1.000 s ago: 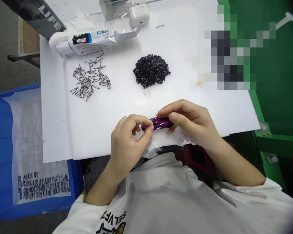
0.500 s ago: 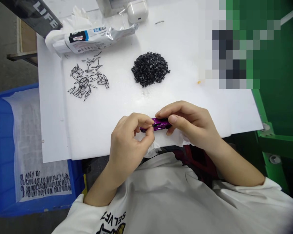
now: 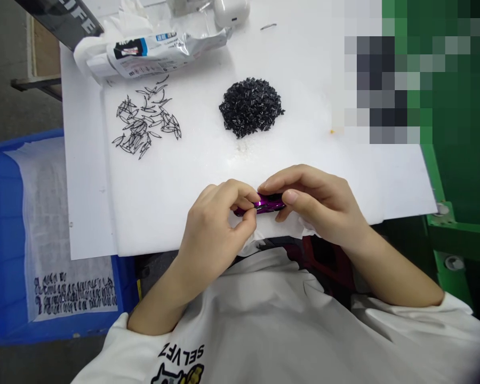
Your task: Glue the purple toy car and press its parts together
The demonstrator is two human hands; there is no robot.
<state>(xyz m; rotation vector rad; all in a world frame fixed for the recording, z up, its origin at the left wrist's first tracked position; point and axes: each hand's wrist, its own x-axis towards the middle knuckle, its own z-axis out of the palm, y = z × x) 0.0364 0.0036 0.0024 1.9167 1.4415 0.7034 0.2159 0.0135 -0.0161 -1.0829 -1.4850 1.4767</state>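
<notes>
A small, glossy purple piece [image 3: 266, 204] with black parts is held between both hands, low over the near side of the white board. Its kind cannot be made out, since fingers cover both ends. My left hand [image 3: 222, 229] pinches its left part between thumb and fingertips. Curled around the right end is my right hand [image 3: 320, 205], thumb on the near side and fingers over the far side. Beyond the hands lies a heap of tiny black pieces [image 3: 250, 106]. Farther left, thin black loop-shaped parts [image 3: 138, 128] are scattered on the board.
A crumpled white wipes pack [image 3: 160, 53] lies at the back left, beside a dark box marked LIFE [image 3: 64, 18]. A white earbud case [image 3: 232, 12] stands behind. Left of the table, a blue crate [image 3: 8, 256] holds a sheet with rows of small dark parts [image 3: 76, 296].
The camera view has shifted slightly, so everything on the table sits a little higher and to the right. Both hands keep their hold on the purple piece.
</notes>
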